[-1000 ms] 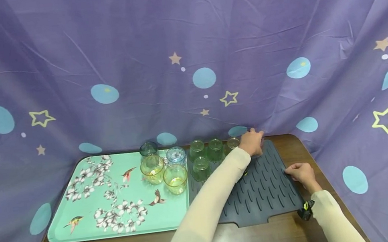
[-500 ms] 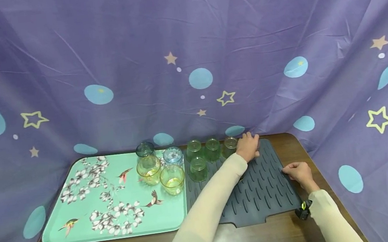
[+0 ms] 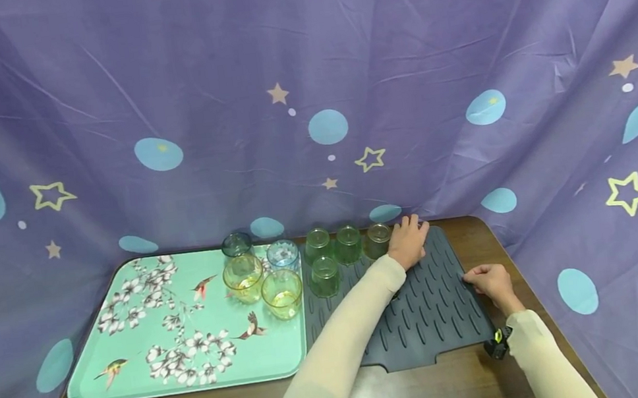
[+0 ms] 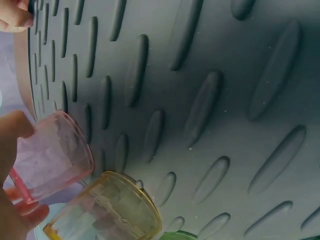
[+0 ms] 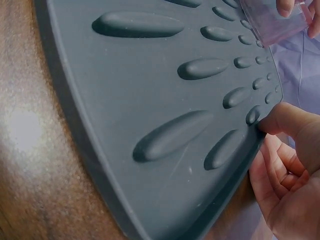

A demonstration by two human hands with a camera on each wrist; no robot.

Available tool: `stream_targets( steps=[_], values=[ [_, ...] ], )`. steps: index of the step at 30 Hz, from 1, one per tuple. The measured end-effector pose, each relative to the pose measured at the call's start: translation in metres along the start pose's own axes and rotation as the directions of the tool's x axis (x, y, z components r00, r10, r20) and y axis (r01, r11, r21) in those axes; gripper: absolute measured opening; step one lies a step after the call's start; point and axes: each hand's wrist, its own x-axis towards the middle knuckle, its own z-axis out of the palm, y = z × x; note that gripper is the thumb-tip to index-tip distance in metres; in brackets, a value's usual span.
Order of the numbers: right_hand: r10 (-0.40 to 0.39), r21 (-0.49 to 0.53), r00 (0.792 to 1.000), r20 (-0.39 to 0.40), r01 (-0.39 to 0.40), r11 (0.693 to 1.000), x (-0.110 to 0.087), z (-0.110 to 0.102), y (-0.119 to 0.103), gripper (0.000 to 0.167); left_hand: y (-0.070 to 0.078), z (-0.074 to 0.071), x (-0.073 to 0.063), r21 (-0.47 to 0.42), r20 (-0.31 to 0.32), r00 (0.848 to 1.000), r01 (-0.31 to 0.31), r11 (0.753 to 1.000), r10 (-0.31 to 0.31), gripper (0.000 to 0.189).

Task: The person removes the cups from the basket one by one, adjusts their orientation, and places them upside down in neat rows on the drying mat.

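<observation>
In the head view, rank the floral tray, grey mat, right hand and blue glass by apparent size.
1. Floral tray
2. Grey mat, partly covered
3. Right hand
4. Blue glass, partly hidden

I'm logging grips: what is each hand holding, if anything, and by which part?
Left hand: the pink glass, by its sides near the base. Right hand: the dark mat, pinched at its right edge.

Left arm (image 3: pixel 342 342) outstretched, right fingers (image 5: pixel 285 119) pinching
</observation>
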Motion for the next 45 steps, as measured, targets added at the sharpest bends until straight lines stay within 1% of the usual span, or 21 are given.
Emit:
stream_targets(
  steps=[1,5,7,13,15,18,21,24,26,29,32,36,39,41,43,44,45],
  values=[
    [-0.003,-0.002,1.000,0.001,0.003,1.000,0.000,0.000,0.000,0.019,0.000,0.000,0.000,0.001,0.005,1.000,-0.001,1.000,0.001,0.062],
    [-0.004,-0.030,1.000,0.003,0.004,1.000,0.001,0.001,-0.002,0.022,-0.001,-0.004,0.002,-0.004,0.059,0.998,0.006,1.000,-0.006,0.072],
    [-0.005,-0.044,1.000,0.005,0.005,0.999,0.001,0.002,-0.002,0.023,-0.002,-0.006,0.003,-0.006,0.085,0.996,0.008,1.000,-0.007,0.074],
    [-0.004,-0.043,1.000,0.004,0.004,0.999,0.000,0.002,0.000,0.023,-0.004,-0.013,0.002,0.009,0.125,0.992,0.004,1.000,-0.005,0.081],
    [-0.001,-0.043,1.000,0.003,0.001,0.999,-0.002,0.000,0.001,0.023,-0.004,-0.018,0.001,-0.003,0.137,0.991,0.004,1.000,-0.004,0.084],
    [-0.013,-0.054,1.000,0.016,0.014,0.998,-0.003,-0.001,0.001,0.024,-0.013,-0.032,-0.004,-0.045,0.131,0.991,0.000,0.999,0.005,0.085],
    [-0.034,-0.048,0.999,0.022,0.035,0.998,-0.004,-0.001,0.001,0.025,-0.026,-0.051,-0.013,-0.099,0.106,0.994,-0.018,0.995,0.028,0.083],
    [-0.045,-0.037,0.999,0.027,0.046,0.998,-0.004,0.000,0.002,0.025,-0.041,-0.073,-0.026,-0.136,0.075,0.996,-0.036,0.990,0.046,0.083],
    [-0.040,-0.040,0.999,0.026,0.041,0.998,-0.004,0.000,0.003,0.024,-0.051,-0.089,-0.038,-0.157,0.058,0.997,-0.047,0.987,0.057,0.082],
    [-0.036,-0.048,0.999,0.028,0.037,0.998,-0.005,-0.001,0.001,0.026,-0.067,-0.109,-0.055,-0.186,0.027,0.997,-0.066,0.980,0.072,0.082],
    [-0.039,-0.035,0.999,0.027,0.040,0.999,-0.006,-0.002,0.000,0.027,-0.081,-0.126,-0.073,-0.214,-0.014,0.996,-0.089,0.973,0.088,0.081],
    [-0.038,-0.019,0.999,0.027,0.039,0.999,-0.007,-0.003,-0.001,0.028,-0.099,-0.147,-0.099,-0.260,-0.068,0.995,-0.094,0.961,0.079,0.081],
    [-0.033,-0.030,0.999,0.031,0.034,0.999,-0.008,-0.002,-0.001,0.028,-0.112,-0.158,-0.121,-0.295,-0.104,0.994,-0.074,0.952,0.045,0.080],
    [-0.032,-0.040,0.999,0.034,0.033,0.999,-0.008,-0.002,0.000,0.027,-0.122,-0.162,-0.136,-0.342,-0.138,0.990,-0.054,0.938,0.007,0.080],
    [-0.039,-0.051,0.998,0.039,0.041,0.998,-0.008,-0.003,0.000,0.027,-0.132,-0.163,-0.152,-0.407,-0.169,0.985,-0.032,0.913,-0.041,0.079],
    [-0.041,-0.057,0.999,0.036,0.043,0.997,-0.008,-0.003,0.000,0.027,-0.137,-0.161,-0.160,-0.450,-0.181,0.981,-0.020,0.893,-0.069,0.078],
    [-0.044,-0.063,0.998,0.035,0.046,0.997,-0.008,-0.003,0.000,0.028,-0.143,-0.159,-0.168,-0.498,-0.187,0.977,-0.008,0.867,-0.099,0.077]
  ],
)
